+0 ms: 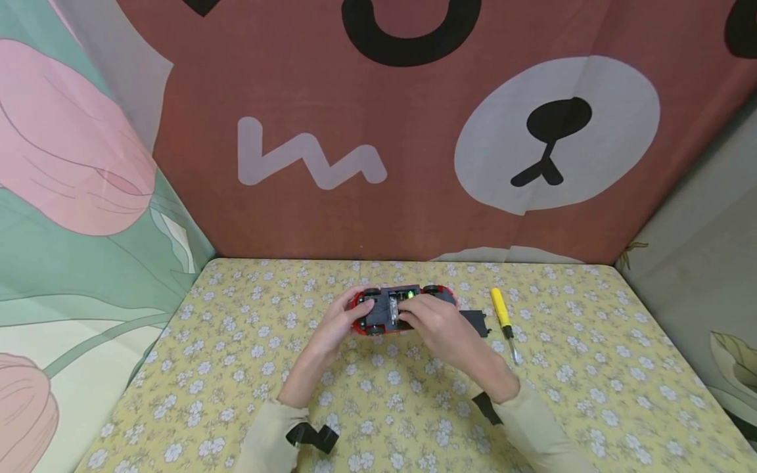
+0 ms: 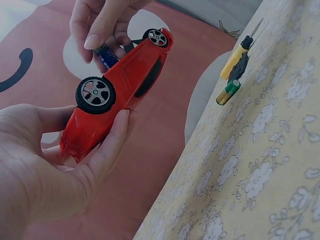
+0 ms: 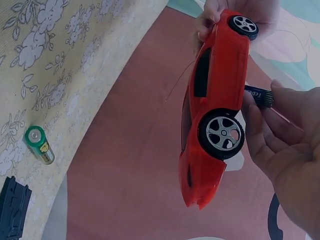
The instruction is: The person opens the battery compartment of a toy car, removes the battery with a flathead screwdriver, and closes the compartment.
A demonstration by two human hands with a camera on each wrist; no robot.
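My left hand (image 1: 340, 322) grips a red toy car (image 1: 375, 316) by one end and holds it wheels up above the table, its dark underside facing me. Thumb and fingers of my right hand (image 1: 436, 323) pinch a dark battery (image 3: 261, 96) at the underside; the left wrist view shows the same dark battery (image 2: 106, 57) sticking out by the chassis. An uncovered compartment (image 1: 394, 307) in the underside is partly hidden by the right fingers. A green battery (image 2: 228, 92) lies on the table below the car.
A black battery cover (image 1: 475, 323) lies on the flowered tablecloth (image 1: 195, 368), right of the car. Beyond it is a yellow-handled screwdriver (image 1: 501, 312). A printed cloth (image 1: 414, 223) hangs behind the table's far edge.
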